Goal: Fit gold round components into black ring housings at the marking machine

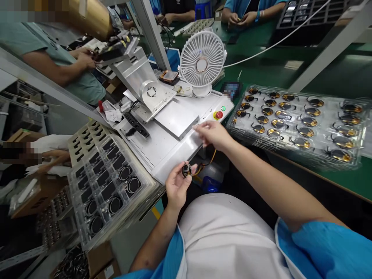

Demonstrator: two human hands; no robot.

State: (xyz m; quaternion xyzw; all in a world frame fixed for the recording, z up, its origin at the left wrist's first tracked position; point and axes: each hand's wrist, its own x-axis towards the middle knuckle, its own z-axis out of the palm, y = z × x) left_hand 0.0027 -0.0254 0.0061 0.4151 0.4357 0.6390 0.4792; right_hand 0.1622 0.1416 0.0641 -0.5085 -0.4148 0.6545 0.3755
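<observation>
My left hand (176,188) is closed on a small round watch part (186,170), dark with a metallic rim, held near the front edge of the white machine base (171,155). My right hand (214,135) hovers over that base's right front corner, close to the flat metal plate (177,118). Its thumb and fingertips are pinched together, and I cannot make out anything between them. To the left, a clear tray (100,176) holds round watch cases and dark squarish pieces in its pockets.
Clear stacked trays (293,128) of round parts with orange film and dark flex tails lie on the right. A white fan (202,58) and a metal fixture (145,85) stand on the machine, with a red button (219,114) at its corner. Other people work around.
</observation>
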